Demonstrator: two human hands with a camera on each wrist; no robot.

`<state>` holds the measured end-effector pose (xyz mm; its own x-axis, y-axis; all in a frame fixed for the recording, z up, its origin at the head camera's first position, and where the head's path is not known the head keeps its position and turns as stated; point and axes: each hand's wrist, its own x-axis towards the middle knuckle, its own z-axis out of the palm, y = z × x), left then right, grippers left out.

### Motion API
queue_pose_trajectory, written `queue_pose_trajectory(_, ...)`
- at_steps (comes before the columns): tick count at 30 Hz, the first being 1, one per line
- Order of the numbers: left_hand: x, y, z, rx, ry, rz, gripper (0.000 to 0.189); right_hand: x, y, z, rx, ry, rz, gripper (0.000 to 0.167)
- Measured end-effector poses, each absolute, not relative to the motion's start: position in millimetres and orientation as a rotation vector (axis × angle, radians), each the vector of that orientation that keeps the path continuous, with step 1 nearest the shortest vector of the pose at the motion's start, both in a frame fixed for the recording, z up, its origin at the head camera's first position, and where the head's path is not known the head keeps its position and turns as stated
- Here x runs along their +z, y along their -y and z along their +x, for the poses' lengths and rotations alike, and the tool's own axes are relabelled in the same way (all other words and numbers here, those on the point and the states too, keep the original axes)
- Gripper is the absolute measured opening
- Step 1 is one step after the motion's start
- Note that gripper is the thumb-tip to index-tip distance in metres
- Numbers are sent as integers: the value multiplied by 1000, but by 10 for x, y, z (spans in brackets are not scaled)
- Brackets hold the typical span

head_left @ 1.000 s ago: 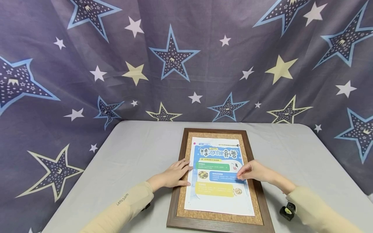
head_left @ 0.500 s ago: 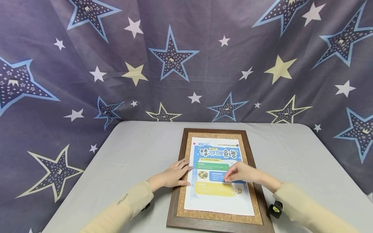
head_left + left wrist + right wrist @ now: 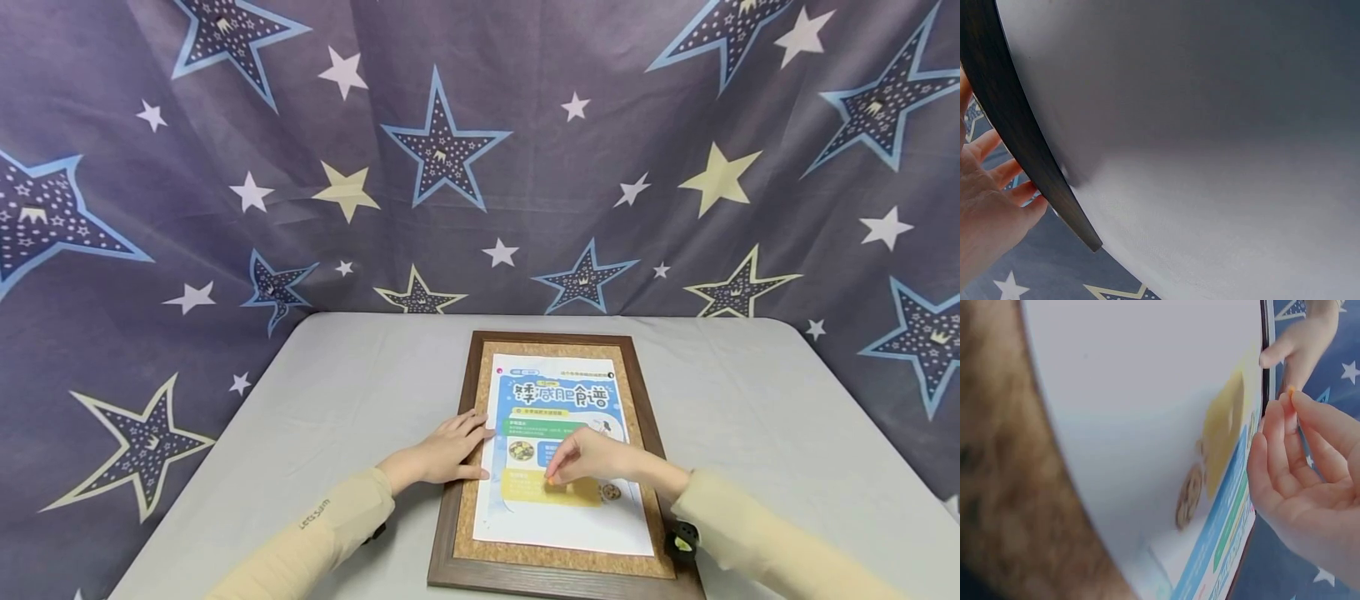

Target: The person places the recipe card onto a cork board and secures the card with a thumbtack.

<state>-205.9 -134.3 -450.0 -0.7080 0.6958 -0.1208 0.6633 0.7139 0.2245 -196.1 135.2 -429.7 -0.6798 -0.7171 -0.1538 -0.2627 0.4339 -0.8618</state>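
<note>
On the grey counter, a cork board with a brown frame is laid flat, and on its cork a printed sheet is placed, with a margin of cork left showing around it. A large heading and coloured panels are printed on the sheet; a pink dot is seen at its upper left corner and a black dot at its upper right. The board's left side is crossed by the left hand, whose fingers are spread and laid at the sheet's left edge; its grip is relaxed and nothing is grasped. By the right hand, a small orange object is pinched between thumb and fingertip, mostly hidden by them. This hand is held over the sheet's yellow panel; whether the paper is touched cannot be told. Both forearms are covered by cream sleeves, and a small black device is seen beside the right one. Behind the counter, a dark curtain patterned with stars is hung.
</note>
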Motion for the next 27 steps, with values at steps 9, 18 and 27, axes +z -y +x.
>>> queue_pose_trajectory(9, -4507, 1342, -2061, 255, -2728, 1093, 63, -4310, -1165, -1893, -1188, -2117, -844, 8)
queue_pose_trajectory(18, -4525, 1345, -2063, 248, -2733, 1083, 64, -4312, -1008, -1834, -1175, -2073, -859, 8)
queue_pose_trajectory(27, -4545, 1349, -2076, 248, -2740, 1092, 64, -4335, -878, -1794, -1159, -2053, -860, 6)
